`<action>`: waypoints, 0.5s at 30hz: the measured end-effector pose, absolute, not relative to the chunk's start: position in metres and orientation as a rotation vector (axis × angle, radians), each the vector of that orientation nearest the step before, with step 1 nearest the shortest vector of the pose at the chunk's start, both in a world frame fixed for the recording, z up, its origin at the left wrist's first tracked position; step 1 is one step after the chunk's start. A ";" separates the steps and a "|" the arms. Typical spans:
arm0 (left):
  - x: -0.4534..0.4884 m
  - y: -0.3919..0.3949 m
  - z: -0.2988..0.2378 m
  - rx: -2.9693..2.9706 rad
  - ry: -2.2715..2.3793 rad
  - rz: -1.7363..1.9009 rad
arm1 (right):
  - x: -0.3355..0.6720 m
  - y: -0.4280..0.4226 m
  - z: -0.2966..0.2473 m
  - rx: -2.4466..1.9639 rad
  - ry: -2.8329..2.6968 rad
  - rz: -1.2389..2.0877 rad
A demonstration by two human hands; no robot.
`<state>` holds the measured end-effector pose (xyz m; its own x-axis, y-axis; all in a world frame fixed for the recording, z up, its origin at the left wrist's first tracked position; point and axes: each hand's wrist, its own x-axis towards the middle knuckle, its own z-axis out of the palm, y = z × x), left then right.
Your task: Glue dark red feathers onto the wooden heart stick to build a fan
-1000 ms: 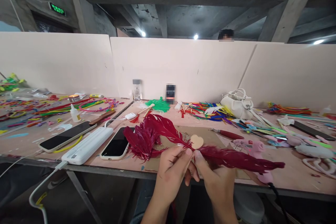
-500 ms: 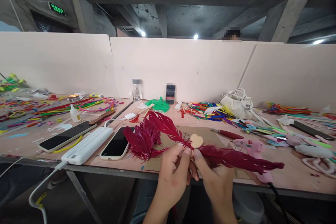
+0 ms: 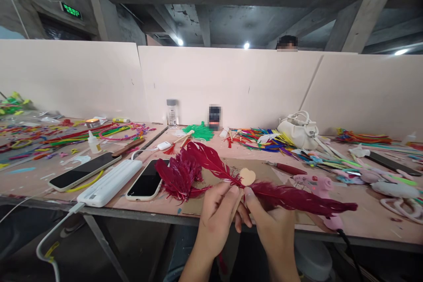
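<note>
Both my hands come together over the table's front edge. My left hand [image 3: 220, 209] pinches the inner end of a dark red feather [image 3: 211, 161] that reaches up and left. Between finger and thumb, my right hand [image 3: 269, 216] grips the base of another red feather [image 3: 304, 200], pointing right. A flat, pale, heart-shaped piece [image 3: 247, 176] sits where the two feathers meet, just above my thumbs. What joins them is hidden by my fingers. Left of my hands lies a bunch of red feathers [image 3: 181, 174] on the cardboard [image 3: 211, 178].
A phone [image 3: 147, 180], a white power bank [image 3: 110, 183] and a second phone [image 3: 82, 172] lie left. On the right are a red-handled tool [image 3: 289, 168], a pink glue gun [image 3: 319, 185] and a white handbag [image 3: 297, 130]. Green feathers [image 3: 200, 131] lie behind; a pale partition [image 3: 224, 79] stands beyond.
My hands and the feathers stay almost in place, with only slight finger shifts. Behind the partition, the top of a person's head has moved a little left.
</note>
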<state>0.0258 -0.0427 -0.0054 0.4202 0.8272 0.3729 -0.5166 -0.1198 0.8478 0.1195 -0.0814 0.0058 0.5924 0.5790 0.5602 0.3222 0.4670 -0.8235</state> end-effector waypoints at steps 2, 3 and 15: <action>0.028 -0.043 -0.005 1.251 0.369 1.210 | 0.120 -0.081 0.005 -1.118 -1.000 0.186; 0.029 -0.043 -0.004 1.261 0.390 1.218 | 0.121 -0.081 0.005 -1.118 -1.008 0.194; 0.030 -0.045 -0.001 1.275 0.455 1.276 | 0.126 -0.081 0.008 -1.046 -0.968 0.281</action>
<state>0.0297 -0.0452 -0.0012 0.3179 0.8730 0.3699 -0.4419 -0.2087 0.8724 0.1258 -0.0807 0.0080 0.5754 0.6156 0.5385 0.2309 0.5094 -0.8290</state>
